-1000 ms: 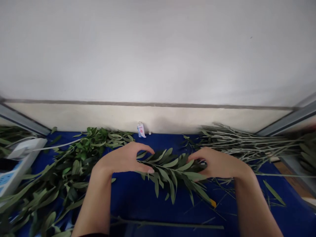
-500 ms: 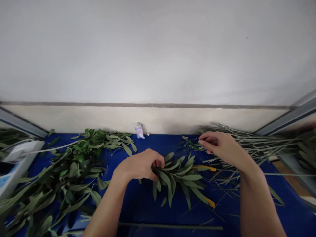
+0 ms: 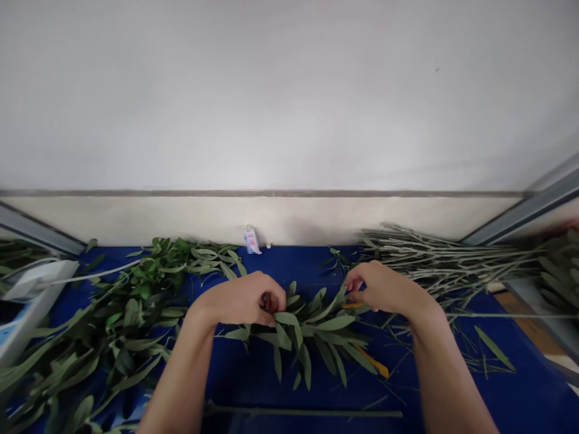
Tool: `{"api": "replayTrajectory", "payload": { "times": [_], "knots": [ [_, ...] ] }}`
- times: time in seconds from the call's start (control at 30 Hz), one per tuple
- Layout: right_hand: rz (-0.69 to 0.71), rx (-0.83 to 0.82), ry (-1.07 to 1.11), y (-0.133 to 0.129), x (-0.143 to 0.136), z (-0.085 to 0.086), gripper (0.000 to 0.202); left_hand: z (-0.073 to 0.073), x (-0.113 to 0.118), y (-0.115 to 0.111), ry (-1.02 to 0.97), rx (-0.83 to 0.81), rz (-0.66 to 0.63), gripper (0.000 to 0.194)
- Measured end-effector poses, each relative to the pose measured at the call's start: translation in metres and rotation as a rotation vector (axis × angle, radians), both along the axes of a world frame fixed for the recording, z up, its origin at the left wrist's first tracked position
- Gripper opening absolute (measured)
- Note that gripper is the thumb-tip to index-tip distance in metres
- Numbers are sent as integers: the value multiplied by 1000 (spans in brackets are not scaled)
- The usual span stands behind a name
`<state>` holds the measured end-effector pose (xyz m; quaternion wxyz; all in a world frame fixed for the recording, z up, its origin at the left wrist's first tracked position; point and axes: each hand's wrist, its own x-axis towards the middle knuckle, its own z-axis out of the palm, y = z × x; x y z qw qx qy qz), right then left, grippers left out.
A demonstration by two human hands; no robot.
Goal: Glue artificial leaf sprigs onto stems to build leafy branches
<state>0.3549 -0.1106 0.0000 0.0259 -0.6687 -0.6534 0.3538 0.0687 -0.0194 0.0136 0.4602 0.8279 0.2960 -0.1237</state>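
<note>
My left hand [image 3: 246, 299] is closed on the left end of a bunch of green leafy sprigs [image 3: 325, 328] in the middle of the blue surface. At the bunch's upper right, my right hand [image 3: 373, 286] pinches the tip of a leaf or sprig with thumb and fingers. The yellow handles [image 3: 373, 363] of a tool show from under the leaves on the right; the rest of it is hidden.
A large heap of leafy branches [image 3: 131, 325] covers the left. Bare cut stems [image 3: 434, 256] lie at the back right. One long stem [image 3: 307, 413] lies near the front. A small tube [image 3: 252, 240] stands by the pale wall [image 3: 307, 220].
My right hand has moved left and nearer, from beside the bare stems to the bunch's leaves. My left hand has shifted slightly left, and more leaves now show below and left of it.
</note>
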Motion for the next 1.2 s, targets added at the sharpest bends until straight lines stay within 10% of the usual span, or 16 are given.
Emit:
{"api": "replayTrajectory", "payload": {
  "times": [0.5, 0.67, 0.9, 1.2],
  "knots": [
    [137, -34, 130, -11, 6, 12, 20, 18, -34, 5, -340, 132, 261, 13],
    [0, 203, 175, -8, 0, 11, 28, 24, -54, 6, -431, 265, 450, 11],
    [-110, 387, 303, 56, -79, 9, 32, 22, -96, 12, -565, 501, 693, 19],
    [-259, 332, 34, 126, -168, -21, 45, 14, -119, 10, -612, 272, 692, 37]
  ]
}}
